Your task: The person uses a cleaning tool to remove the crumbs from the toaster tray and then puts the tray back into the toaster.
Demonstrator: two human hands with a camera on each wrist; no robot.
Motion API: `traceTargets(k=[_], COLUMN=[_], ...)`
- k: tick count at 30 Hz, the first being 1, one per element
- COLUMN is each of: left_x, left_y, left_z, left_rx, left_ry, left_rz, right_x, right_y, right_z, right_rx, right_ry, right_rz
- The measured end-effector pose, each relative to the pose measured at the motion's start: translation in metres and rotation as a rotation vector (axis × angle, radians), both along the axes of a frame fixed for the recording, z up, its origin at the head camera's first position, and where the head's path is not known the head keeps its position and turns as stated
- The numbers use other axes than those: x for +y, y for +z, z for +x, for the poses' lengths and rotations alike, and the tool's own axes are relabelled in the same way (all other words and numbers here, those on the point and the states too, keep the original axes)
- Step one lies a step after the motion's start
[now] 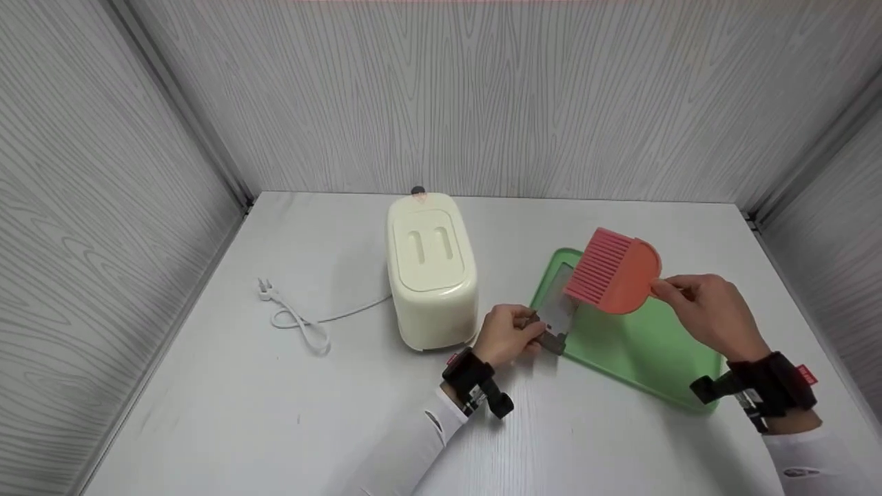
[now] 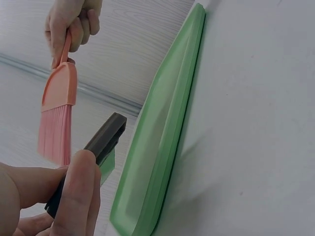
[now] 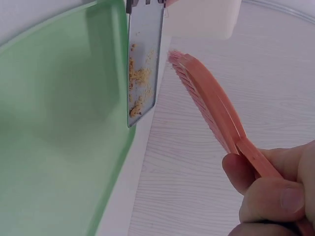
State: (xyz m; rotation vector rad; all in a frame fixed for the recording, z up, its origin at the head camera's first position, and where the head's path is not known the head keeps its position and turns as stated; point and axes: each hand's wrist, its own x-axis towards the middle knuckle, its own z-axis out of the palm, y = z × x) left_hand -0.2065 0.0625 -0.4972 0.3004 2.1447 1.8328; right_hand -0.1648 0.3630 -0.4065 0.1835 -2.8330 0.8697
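My left hand (image 1: 506, 335) pinches the dark end of a flat metal crumb tray (image 1: 555, 303), held over the left side of a green tray (image 1: 654, 351). Brown crumbs (image 3: 141, 77) lie scattered along the metal surface in the right wrist view. My right hand (image 1: 710, 313) grips the thin handle of a small orange brush (image 1: 628, 279) with pink bristles. Its bristles point left, raised above the crumb tray's right side. In the left wrist view, the dark end piece (image 2: 106, 137) sits between thumb and fingers.
A cream toaster (image 1: 434, 275) with a slotted lid stands left of the green tray. Its white cord and plug (image 1: 293, 310) lie on the table farther left. Grey wood-grain panels (image 1: 482, 96) enclose the back and both sides.
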Motion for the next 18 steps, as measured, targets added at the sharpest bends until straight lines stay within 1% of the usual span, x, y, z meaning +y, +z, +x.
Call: traceTargets(k=[4,7,11,15,18], left_x=[-0.001,-0.001,-0.001,-0.001,-0.001], left_y=[0.000,0.001,0.003,0.004,0.004], left_z=[0.000,0.000,0.000,0.000,0.000], left_rx=[0.005,0.004,0.007,0.005,-0.006], left_ry=[-0.006,-0.007,-0.005,-0.005,-0.002], left_rz=[-0.002,0.002,0.000,0.010,0.021], right_x=[-0.005,-0.010,-0.018,-0.024,-0.026], right_y=[0.005,0.007,0.005,0.000,-0.004], right_z=[0.002,0.004,0.006,0.007,0.007], right_rx=[-0.005,-0.042,-0.077,-0.052,-0.031], right_ry=[0.033,0.070,0.115,0.155,0.167], right_rz=[0.002,0.004,0.010,0.051,0.079])
